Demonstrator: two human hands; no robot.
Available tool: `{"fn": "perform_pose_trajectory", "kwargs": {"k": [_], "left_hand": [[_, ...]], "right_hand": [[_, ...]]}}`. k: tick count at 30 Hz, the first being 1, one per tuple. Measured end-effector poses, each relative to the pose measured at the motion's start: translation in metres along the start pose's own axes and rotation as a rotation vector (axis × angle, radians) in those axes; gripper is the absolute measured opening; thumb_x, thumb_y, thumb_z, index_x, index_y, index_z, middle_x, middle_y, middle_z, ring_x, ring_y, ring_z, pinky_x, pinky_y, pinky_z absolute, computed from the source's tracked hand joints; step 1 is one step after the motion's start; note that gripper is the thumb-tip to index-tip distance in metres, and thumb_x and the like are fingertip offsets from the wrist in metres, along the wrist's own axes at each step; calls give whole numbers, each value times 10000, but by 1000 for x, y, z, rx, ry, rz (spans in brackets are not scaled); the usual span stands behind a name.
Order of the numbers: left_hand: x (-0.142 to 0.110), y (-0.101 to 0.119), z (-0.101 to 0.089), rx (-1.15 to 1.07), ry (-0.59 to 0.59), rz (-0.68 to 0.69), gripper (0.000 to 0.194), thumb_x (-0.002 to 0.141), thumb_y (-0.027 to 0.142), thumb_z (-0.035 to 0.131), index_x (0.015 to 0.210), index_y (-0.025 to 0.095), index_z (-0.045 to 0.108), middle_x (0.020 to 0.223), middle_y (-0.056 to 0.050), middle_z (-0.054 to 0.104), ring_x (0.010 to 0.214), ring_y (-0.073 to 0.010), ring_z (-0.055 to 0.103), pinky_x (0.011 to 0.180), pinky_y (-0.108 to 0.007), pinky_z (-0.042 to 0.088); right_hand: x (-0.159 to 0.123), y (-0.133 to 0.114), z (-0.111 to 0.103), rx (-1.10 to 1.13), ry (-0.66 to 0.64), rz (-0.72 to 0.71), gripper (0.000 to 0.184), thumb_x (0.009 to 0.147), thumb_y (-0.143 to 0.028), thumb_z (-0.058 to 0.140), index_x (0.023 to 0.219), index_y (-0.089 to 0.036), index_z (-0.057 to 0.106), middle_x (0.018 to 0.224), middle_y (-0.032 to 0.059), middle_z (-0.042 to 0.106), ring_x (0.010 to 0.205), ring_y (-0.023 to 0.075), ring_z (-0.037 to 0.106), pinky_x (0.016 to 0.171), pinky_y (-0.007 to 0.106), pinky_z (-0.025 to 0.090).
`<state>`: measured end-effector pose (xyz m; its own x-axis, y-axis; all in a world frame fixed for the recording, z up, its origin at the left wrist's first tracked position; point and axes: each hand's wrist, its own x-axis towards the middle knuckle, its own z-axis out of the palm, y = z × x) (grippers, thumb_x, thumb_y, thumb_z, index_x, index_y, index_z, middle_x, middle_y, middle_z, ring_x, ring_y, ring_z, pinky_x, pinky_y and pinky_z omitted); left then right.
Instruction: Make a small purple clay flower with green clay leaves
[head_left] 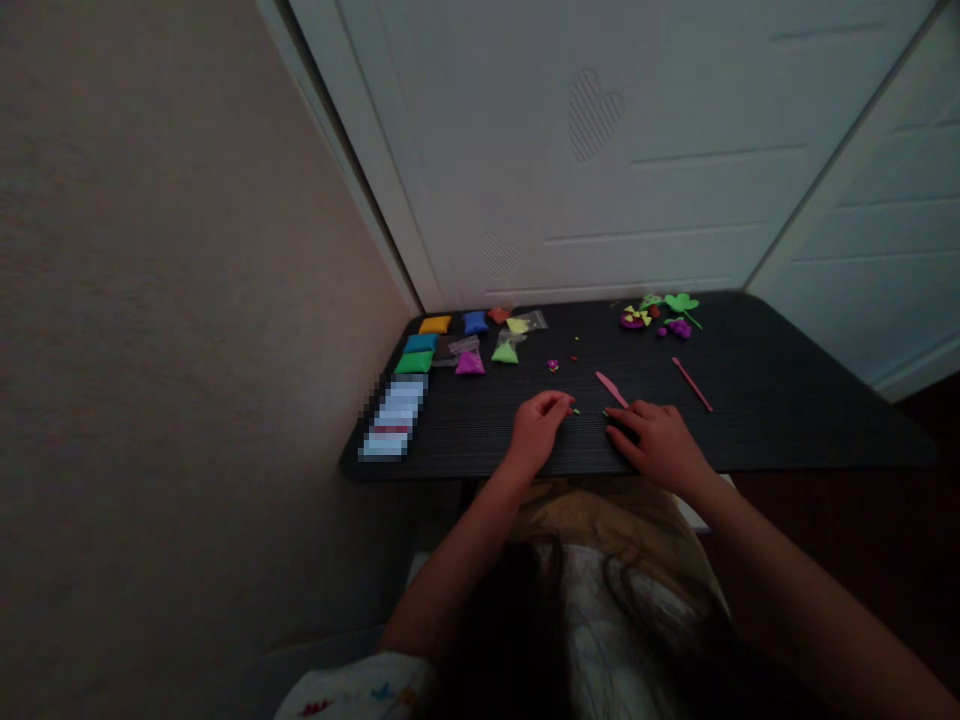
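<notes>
My left hand [535, 428] is closed in a pinch just above the black table. A tiny green clay piece [576, 411] shows at its fingertips. To its right, my right hand [660, 440] rests low with its fingers apart, the index fingertip at another small green clay bit [606, 413] on the tabletop. Beside those fingers lies a pink plastic knife [611, 388], its lower end against or under the hand. A small purple clay flower [553, 366] and a red clay bit [574, 358] sit beyond my left hand.
Bags of coloured clay, among them blue [475, 322], magenta [470, 362] and light green [505, 353], lie at the back left near a blurred-out white rectangle [394, 415]. A pink stick [691, 384] is on the right. Behind it sit a green clay leaf [682, 304] and purple clay balls [680, 328].
</notes>
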<state>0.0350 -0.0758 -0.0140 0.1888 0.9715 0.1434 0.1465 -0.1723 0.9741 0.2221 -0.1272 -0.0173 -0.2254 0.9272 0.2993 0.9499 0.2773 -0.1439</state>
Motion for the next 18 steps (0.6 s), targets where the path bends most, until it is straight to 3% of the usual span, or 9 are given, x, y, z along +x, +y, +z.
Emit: {"fn": "perform_pose_trajectory", "kwargs": {"k": [8, 18], "left_hand": [[1, -1, 1, -13, 15, 20, 377, 819, 439, 391, 782, 157, 639, 703, -30, 618, 693, -128, 561, 679, -237, 419], [0, -1, 0, 19, -7, 12, 284, 789, 387, 463, 803, 169, 645, 728, -25, 628, 738, -139, 569, 707, -243, 411]], "right_hand": [[1, 1, 1, 18, -5, -6, 335, 853, -381, 380, 1096, -244, 565, 910, 60, 584, 863, 188, 526, 762, 327, 299], [1, 1, 1, 35, 3, 6, 334, 851, -375, 388, 1095, -235, 568, 907, 58, 587, 845, 179, 533, 761, 321, 310]]}}
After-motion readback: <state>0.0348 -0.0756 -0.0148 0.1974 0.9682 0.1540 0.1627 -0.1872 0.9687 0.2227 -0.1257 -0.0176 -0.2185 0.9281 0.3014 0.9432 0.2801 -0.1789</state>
